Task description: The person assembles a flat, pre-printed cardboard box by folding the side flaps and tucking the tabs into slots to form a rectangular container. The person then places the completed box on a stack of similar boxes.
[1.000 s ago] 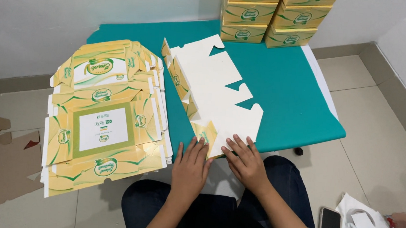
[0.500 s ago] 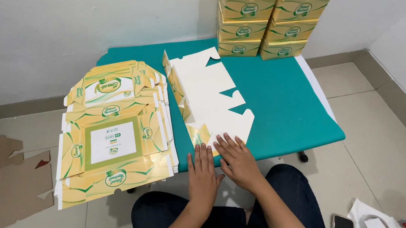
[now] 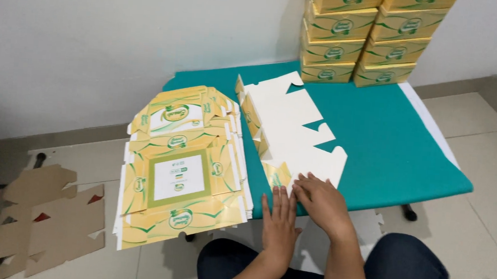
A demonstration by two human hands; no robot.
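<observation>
A flat white die-cut carton blank lies printed side down on the teal table. Its left flaps stand folded up, showing yellow print. My left hand lies flat with fingers apart on the near edge of the blank. My right hand presses down on the blank's near corner just beside it. The two hands touch at the fingertips. Neither hand grips anything.
A stack of flat yellow-and-green printed carton blanks overhangs the table's left side. Several assembled yellow boxes are stacked against the wall at the back. Brown cardboard pieces lie on the tiled floor at left. My knees are under the table's front edge.
The camera has swung left and tilted, so everything sits further right in view. My hands have stayed pressed on the blank's near edge, moving closer together.
</observation>
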